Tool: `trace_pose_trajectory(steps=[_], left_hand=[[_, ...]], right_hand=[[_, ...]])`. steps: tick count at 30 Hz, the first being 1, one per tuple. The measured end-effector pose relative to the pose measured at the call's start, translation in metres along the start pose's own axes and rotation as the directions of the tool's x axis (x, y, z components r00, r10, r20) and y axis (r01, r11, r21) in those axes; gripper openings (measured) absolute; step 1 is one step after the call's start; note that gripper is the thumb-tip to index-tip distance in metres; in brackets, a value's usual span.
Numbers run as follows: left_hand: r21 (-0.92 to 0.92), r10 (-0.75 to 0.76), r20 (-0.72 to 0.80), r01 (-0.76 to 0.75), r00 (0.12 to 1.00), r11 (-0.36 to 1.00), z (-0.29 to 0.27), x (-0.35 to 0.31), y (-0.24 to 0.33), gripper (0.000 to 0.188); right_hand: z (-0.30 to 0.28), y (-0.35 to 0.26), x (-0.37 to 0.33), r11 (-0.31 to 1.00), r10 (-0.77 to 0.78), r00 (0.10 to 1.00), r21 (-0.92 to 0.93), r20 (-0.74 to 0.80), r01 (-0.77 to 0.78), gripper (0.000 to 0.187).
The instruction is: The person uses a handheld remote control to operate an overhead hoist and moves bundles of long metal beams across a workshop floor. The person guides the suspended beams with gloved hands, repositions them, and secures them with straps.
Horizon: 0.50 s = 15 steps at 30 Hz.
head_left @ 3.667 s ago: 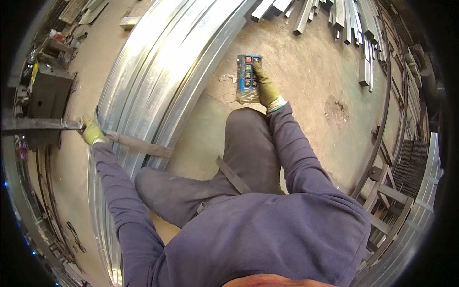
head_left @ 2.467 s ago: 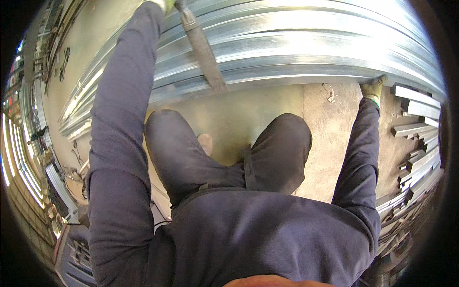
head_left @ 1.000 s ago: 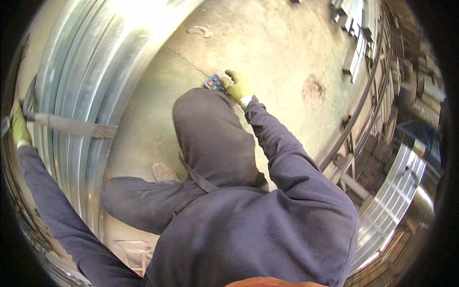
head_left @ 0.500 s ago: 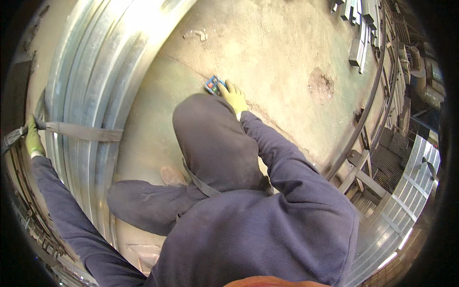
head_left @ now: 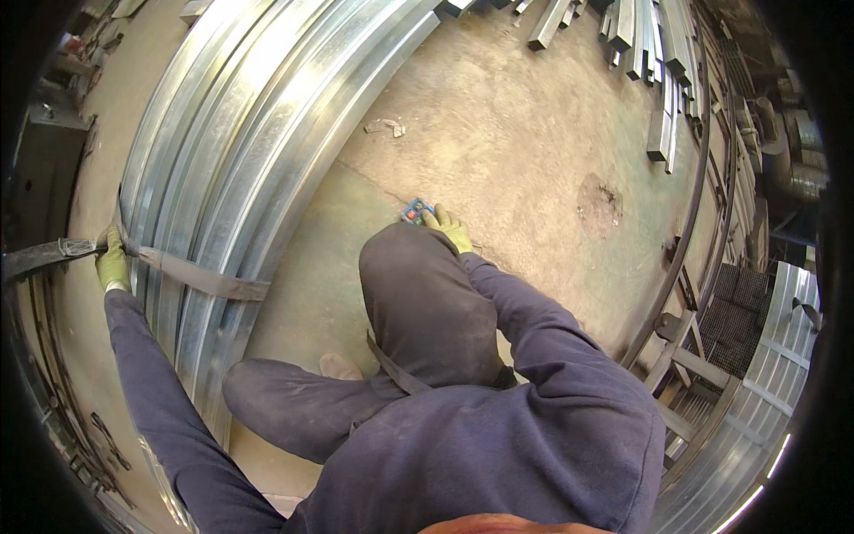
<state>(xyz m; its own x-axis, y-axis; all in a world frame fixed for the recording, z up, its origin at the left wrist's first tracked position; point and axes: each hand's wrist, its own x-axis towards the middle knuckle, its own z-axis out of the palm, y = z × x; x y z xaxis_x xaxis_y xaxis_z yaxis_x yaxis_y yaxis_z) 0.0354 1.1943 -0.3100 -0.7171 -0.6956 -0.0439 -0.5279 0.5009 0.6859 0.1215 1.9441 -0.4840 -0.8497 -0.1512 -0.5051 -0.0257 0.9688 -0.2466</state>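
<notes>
My left hand (head_left: 113, 260), in a yellow-green glove, is closed round a grey webbing strap (head_left: 206, 276) at the left side of a bundle of long, shiny metal profiles (head_left: 253, 169). The strap lies across the bundle, and a darker length (head_left: 44, 260) of it runs from the hand to the left rim of the view. In front of my bent knee, my right hand (head_left: 452, 230), gloved the same way, holds a small blue remote control (head_left: 414, 211) with coloured buttons. Part of that hand's grip is hidden from view.
Metal box tubes (head_left: 660, 133) lie at the far right beside a long dark rail (head_left: 689, 205). A second strapped bundle of profiles (head_left: 772, 356) is at the right, near a metal frame (head_left: 703, 365). A scrap (head_left: 385, 127) lies on the concrete floor (head_left: 498, 107).
The whole view has shifted, so the bundle, hands and floor appear farther right and lower. More box tubes show at the top. Both hands keep their grips on the strap and remote control.
</notes>
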Motion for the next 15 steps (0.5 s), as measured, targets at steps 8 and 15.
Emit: trace_pose_trajectory(steps=[8, 15], left_hand=[[0.215, -0.068, 0.042, 0.058, 0.997, 0.975, 0.015, 0.004, -0.020, 0.086], [0.216, -0.221, 0.036, 0.209, 0.975, 0.954, 0.011, -0.030, 0.010, 0.077]], right_hand=[[-0.085, -0.089, 0.115, 0.044, -0.055, 0.958, 0.959, 0.281, -0.279, 0.088], [-0.085, -0.160, 0.199, -0.566, -0.273, 0.950, 0.772, 0.153, -0.287, 0.078]])
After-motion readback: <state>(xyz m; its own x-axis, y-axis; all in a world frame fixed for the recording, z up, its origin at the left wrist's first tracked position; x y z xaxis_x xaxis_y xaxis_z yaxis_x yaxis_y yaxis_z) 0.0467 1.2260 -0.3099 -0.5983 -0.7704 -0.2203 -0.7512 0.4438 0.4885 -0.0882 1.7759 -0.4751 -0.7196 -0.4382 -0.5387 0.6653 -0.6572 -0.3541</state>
